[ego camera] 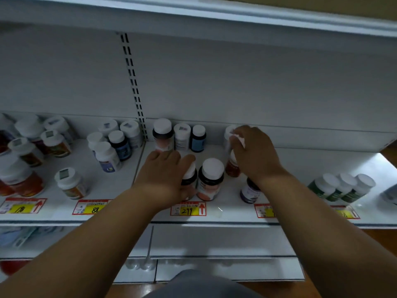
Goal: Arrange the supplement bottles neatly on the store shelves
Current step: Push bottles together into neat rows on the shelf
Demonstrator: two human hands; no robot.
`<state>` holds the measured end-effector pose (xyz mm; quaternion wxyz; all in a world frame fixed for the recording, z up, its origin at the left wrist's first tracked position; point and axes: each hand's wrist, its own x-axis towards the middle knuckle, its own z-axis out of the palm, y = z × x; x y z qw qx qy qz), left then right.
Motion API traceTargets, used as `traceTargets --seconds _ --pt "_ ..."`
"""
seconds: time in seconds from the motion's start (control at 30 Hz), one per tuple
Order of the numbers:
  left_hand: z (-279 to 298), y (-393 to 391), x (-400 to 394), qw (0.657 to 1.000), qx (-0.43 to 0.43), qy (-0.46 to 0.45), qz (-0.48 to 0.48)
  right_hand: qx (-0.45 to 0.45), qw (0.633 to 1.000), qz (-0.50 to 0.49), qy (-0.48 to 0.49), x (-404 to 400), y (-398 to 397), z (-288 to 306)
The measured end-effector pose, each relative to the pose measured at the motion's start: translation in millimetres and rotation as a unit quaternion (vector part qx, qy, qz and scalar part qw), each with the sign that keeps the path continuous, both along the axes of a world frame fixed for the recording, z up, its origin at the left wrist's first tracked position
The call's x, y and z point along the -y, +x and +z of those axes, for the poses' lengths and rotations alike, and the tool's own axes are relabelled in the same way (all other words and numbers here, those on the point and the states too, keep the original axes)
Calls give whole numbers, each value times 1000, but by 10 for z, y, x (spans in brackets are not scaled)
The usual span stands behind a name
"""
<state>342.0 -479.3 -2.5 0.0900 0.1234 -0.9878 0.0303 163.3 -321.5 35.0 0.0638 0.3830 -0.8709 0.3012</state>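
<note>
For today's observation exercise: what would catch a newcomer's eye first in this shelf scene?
Two bare arms reach in at centre: the left hand covers a dark bottle near the shelf's front, the right hand grips a white-capped bottle further back. Below, the yellow 299 price tag stands out on the shelf edge.

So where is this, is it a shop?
Most likely a shop. White shelves hold rows of supplement bottles, and yellow price tags line the shelf edge. Both hands are on bottles.
</note>
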Motion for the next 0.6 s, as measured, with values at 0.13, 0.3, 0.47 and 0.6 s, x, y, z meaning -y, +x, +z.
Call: traceTargets --seconds 0.13,0.3,0.47,0.6 --pt "57 3 -42 999 -11 30 17 -20 965 3 260 71 -288 0" --pt "210 -59 -151 996 -60 71 14 -13 979 38 201 -45 -280 -84" --pt "368 -223 -320 975 -118 186 -3 45 998 26 -46 -248 -188 329" --pt "544 -326 -529 938 -165 303 -35 163 961 20 -223 -403 58 615"
